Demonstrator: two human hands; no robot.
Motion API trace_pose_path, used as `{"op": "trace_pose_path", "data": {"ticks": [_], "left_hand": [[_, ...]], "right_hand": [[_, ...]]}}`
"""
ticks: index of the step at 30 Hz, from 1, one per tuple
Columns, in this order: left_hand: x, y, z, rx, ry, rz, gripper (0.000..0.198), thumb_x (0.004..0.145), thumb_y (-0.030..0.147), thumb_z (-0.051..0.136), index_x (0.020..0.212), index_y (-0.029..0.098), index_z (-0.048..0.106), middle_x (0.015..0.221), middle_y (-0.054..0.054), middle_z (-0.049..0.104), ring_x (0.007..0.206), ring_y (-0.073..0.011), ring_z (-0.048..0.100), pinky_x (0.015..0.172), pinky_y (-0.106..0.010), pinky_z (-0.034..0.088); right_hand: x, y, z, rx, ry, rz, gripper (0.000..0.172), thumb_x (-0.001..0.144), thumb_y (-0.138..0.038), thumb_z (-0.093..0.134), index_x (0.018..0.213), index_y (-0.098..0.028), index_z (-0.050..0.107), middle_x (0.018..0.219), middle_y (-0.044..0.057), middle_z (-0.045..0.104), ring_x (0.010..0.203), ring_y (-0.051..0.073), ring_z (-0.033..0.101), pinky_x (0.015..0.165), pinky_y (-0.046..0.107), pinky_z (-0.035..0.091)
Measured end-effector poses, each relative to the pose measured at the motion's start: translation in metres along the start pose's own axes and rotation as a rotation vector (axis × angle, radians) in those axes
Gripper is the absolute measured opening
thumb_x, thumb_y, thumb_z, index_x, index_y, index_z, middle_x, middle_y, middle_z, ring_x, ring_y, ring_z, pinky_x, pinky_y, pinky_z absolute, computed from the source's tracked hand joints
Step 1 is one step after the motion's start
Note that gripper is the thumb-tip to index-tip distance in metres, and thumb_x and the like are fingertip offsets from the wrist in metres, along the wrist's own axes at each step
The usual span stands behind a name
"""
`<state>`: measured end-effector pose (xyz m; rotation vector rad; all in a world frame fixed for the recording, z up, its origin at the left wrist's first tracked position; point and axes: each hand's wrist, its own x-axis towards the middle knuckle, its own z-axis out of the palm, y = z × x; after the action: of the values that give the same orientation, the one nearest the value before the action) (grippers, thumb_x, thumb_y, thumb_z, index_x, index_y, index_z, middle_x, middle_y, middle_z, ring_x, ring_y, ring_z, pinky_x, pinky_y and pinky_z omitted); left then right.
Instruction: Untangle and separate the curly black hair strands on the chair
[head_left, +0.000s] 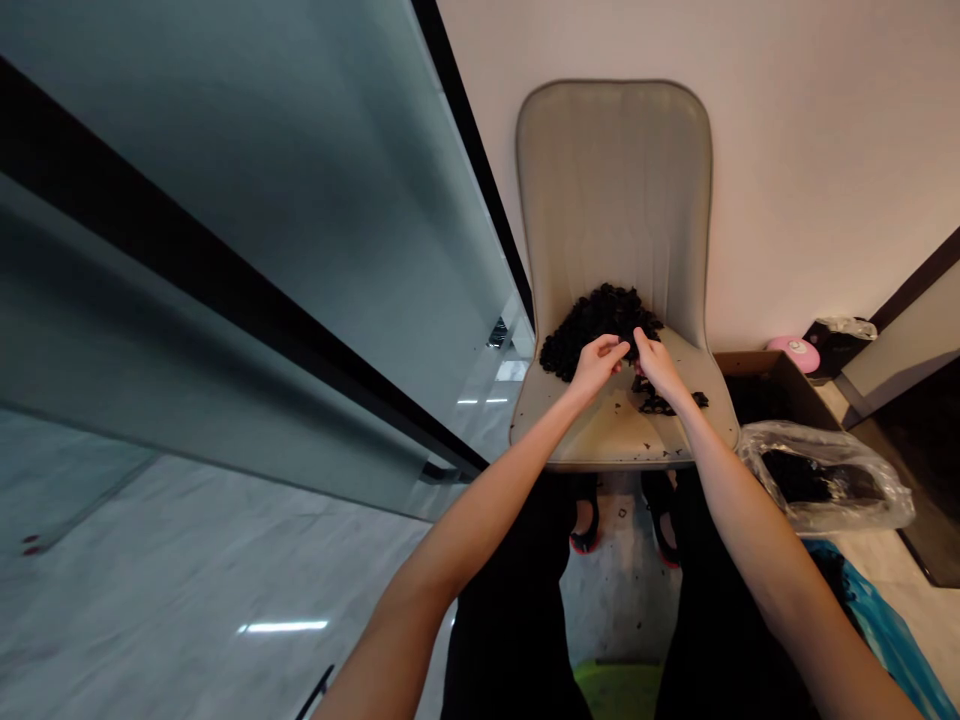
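A heap of black curly hair (600, 325) lies at the rear of the seat of a beige upholstered chair (615, 180), against the backrest. A second, smaller clump (661, 402) lies toward the seat's right side, and loose bits are scattered near the front edge. The exact strands held cannot be made out.

Both hands are at the heap's front edge, nearly touching each other. The left hand (596, 365) pinches curls between its fingertips; the right hand (654, 365) does likewise, its fingertips partly hidden in the hair.

Beyond the chair's right side stand one cardboard box (772, 385), its dark contents hard to identify, and one clear plastic bag (821, 482) holding black material. One pink round object (795, 353) and one black bag (838, 343) sit behind them. A blue plastic sheet (885, 630) is cut off at the frame's lower right corner. The chair's seat hides part of the person's two sandalled feet (585, 515).
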<state>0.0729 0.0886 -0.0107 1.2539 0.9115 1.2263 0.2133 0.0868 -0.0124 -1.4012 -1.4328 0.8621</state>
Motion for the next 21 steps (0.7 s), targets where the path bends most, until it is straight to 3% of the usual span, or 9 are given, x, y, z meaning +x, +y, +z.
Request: {"op": "trace_pose_path", "data": {"ticks": [4, 8, 13, 17, 21], "left_hand": [[0.001, -0.001, 0.001, -0.009, -0.024, -0.013, 0.038, 0.071, 0.047, 0.083, 0.082, 0.018, 0.061, 0.062, 0.005, 0.055, 0.054, -0.0076, 0.049, 0.053, -0.022, 0.035], [0.002, -0.005, 0.004, -0.012, -0.065, -0.106, 0.047, 0.077, 0.061, 0.075, 0.073, 0.017, 0.059, 0.059, 0.003, 0.052, 0.049, -0.0067, 0.046, 0.049, -0.022, 0.031], [0.000, -0.004, 0.001, 0.086, -0.128, -0.134, 0.064, 0.079, 0.076, 0.065, 0.055, 0.018, 0.050, 0.050, 0.003, 0.044, 0.043, -0.0063, 0.038, 0.045, -0.024, 0.022], [0.003, 0.002, -0.007, 0.037, -0.225, -0.123, 0.059, 0.077, 0.068, 0.074, 0.057, 0.016, 0.052, 0.050, 0.003, 0.044, 0.046, -0.0059, 0.036, 0.047, -0.024, 0.022], [0.008, 0.001, -0.002, -0.144, -0.207, -0.151, 0.046, 0.083, 0.050, 0.073, 0.059, 0.016, 0.053, 0.051, 0.004, 0.044, 0.048, -0.0064, 0.038, 0.050, -0.022, 0.028]], "right_hand": [[-0.003, -0.003, -0.002, -0.112, 0.048, -0.124, 0.064, 0.092, -0.076, 0.037, 0.058, -0.022, 0.044, 0.054, 0.000, 0.045, 0.059, 0.015, 0.043, 0.059, 0.029, 0.031], [-0.002, -0.002, -0.001, -0.133, 0.084, -0.188, 0.063, 0.093, -0.072, 0.038, 0.055, -0.021, 0.041, 0.052, 0.000, 0.043, 0.057, 0.014, 0.041, 0.058, 0.029, 0.027], [-0.002, 0.000, 0.003, -0.047, -0.088, -0.223, 0.057, 0.094, -0.063, 0.041, 0.057, -0.020, 0.051, 0.055, 0.002, 0.055, 0.058, 0.015, 0.050, 0.059, 0.027, 0.033], [-0.004, -0.001, 0.006, 0.064, -0.102, -0.129, 0.056, 0.092, -0.062, 0.050, 0.053, -0.021, 0.046, 0.048, -0.001, 0.046, 0.050, 0.012, 0.040, 0.052, 0.026, 0.028], [-0.002, -0.003, 0.015, 0.323, -0.056, -0.014, 0.056, 0.090, -0.064, 0.056, 0.054, -0.022, 0.044, 0.047, -0.003, 0.043, 0.046, 0.010, 0.037, 0.049, 0.026, 0.030]]}}
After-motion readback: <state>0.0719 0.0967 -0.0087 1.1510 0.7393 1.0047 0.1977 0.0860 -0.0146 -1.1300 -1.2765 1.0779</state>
